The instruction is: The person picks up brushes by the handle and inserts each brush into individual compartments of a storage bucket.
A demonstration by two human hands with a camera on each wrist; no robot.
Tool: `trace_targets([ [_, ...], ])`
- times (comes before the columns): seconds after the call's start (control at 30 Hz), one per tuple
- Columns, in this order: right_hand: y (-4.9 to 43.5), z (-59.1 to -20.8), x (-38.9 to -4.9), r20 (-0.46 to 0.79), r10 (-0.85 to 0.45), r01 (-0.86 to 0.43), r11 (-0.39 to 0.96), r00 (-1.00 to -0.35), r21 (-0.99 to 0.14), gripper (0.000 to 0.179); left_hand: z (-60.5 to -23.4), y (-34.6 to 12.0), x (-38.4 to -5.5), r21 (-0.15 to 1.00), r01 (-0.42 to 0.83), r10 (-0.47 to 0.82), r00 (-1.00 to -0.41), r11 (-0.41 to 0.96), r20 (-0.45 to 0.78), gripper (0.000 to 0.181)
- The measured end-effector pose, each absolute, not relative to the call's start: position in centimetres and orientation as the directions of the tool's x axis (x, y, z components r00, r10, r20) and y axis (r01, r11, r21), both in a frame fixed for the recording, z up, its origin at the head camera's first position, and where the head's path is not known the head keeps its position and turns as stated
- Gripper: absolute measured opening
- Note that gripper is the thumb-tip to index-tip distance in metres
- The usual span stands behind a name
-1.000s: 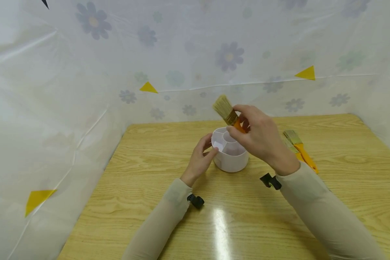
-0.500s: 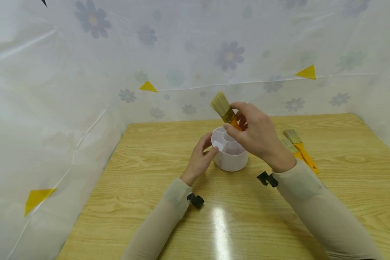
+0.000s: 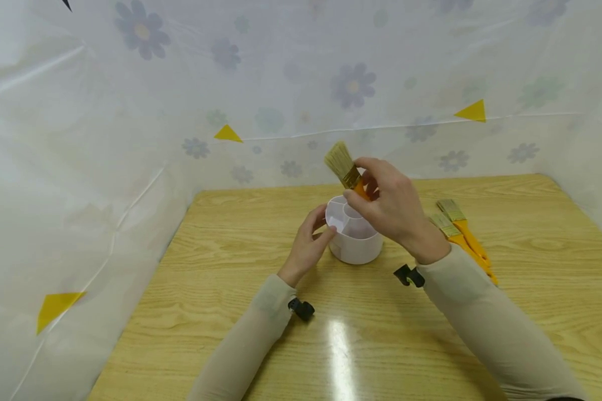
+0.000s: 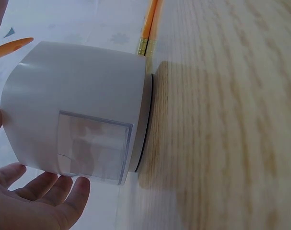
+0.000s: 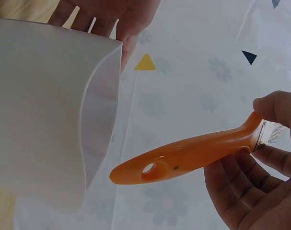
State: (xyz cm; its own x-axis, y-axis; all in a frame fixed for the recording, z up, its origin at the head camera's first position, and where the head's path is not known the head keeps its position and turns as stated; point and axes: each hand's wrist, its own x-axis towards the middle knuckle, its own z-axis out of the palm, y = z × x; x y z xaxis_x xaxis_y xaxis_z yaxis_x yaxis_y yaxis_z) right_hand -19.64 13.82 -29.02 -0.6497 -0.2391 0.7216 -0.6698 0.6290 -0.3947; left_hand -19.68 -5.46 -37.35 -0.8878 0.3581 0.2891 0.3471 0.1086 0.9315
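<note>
A white round desk organizer (image 3: 356, 250) with several compartments stands upright on the table. My left hand (image 3: 306, 248) grips its left side, thumb over the rim and fingers along the wall. In the left wrist view a clear square window (image 4: 95, 148) shows on the organizer's wall. My right hand (image 3: 393, 209) pinches a paintbrush (image 3: 341, 162) near its ferrule, bristles up and to the left. In the right wrist view the brush's orange handle (image 5: 183, 155) points toward the organizer's open top, its holed end just outside the rim. In the head view the right hand hides most of the handle.
Two more paintbrushes with orange handles lie to the right: one farther back (image 3: 451, 209), one partly overlapping it (image 3: 446, 225), near the right forearm. The wooden table (image 3: 241, 245) ends at a white flowered plastic sheet (image 3: 291, 106) at back and sides.
My right hand has moved slightly left and up with the paintbrush, and its forearm uncovers more of the brushes on the table. The left hand keeps its hold on the organizer.
</note>
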Motion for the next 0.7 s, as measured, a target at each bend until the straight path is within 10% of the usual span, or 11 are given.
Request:
trace_targets([
  [0.7, 13.6, -30.3, -20.1, 0.723, -0.228, -0.677, 0.603, -0.652, -0.421, 0.047, -37.1, -5.5, -19.6, 0.928, 0.353, 0.374, -0.882, 0.121, 0.287, 0.052],
])
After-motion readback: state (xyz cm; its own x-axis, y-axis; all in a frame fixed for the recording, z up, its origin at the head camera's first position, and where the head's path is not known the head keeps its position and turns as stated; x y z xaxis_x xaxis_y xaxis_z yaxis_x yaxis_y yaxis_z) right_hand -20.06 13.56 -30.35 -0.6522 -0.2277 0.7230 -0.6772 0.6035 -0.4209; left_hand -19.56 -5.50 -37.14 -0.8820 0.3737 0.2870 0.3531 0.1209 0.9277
